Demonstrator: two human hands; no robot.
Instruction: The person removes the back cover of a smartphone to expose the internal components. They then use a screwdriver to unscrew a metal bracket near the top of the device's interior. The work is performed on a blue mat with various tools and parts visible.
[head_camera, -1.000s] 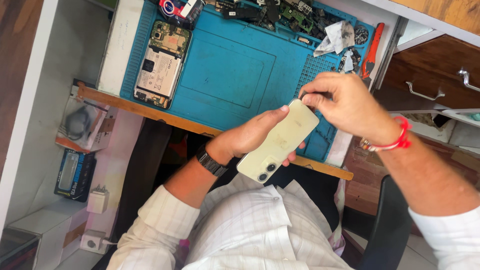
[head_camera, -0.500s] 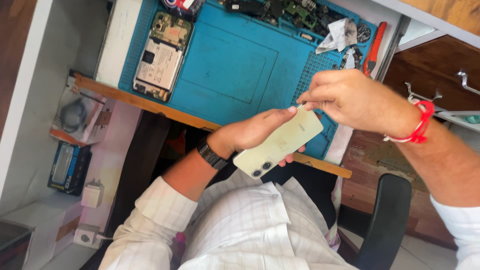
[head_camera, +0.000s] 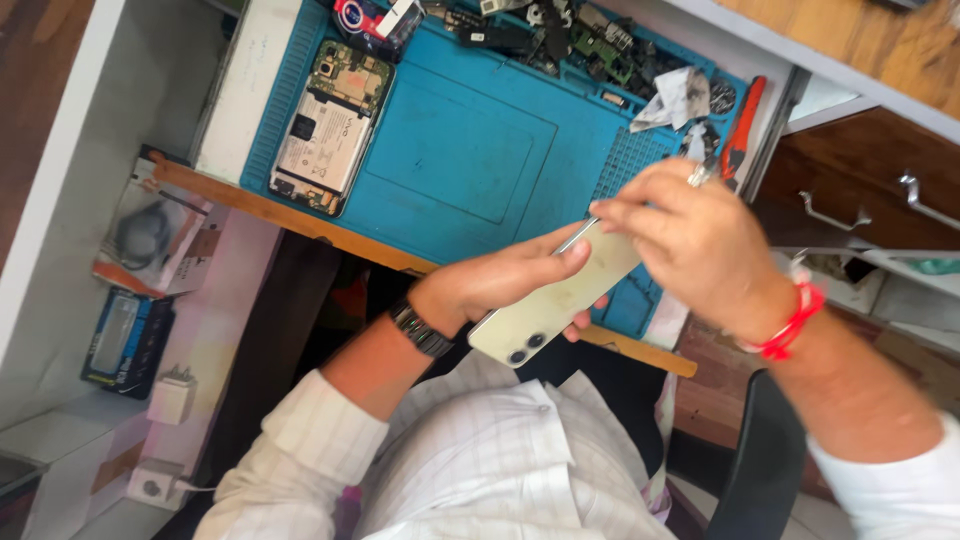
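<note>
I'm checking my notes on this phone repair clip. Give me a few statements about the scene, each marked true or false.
1. The left hand holds a pale green phone with its back facing the camera. True.
2. The right hand rests flat on the blue mat. False: it is raised, at the phone's top end.
3. An opened phone with its battery showing lies on the mat. True.
4. The right wrist bears a black watch. False: it bears a red band; the black watch is on the left wrist.
5. The mat's far edge is bare. False: loose parts lie there.
</note>
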